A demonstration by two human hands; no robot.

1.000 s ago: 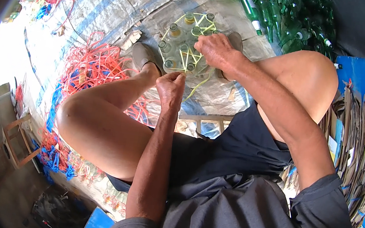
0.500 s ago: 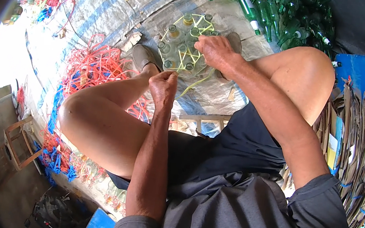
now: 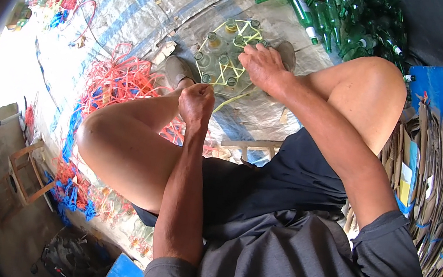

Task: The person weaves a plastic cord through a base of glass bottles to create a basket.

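Between my shoes stands a cluster of several clear glass bottles [image 3: 203,60], their necks laced with pale yellow plastic strap [image 3: 230,75]. My left hand [image 3: 196,102] is closed on the strap at the near left of the cluster, with the strap stretched toward the bottles. My right hand [image 3: 261,67] is at the right side of the bottles, fingers curled against the strap and necks; what exactly it holds is hidden. A loose length of yellow strap [image 3: 230,103] trails on the sheet below the cluster.
Striped sheeting [image 3: 156,2] covers the floor. Green bottles [image 3: 328,20] are heaped at the upper right. Tangled red straps [image 3: 120,76] lie left of my legs. Stacked flattened cardboard [image 3: 440,192] stands by a blue board [image 3: 441,84] at right. Wooden frames [image 3: 24,173] are at lower left.
My left hand has moved a little to the left, still gripping the strap. My right hand has shifted slightly lower and rightward in the picture, staying at the bottles.
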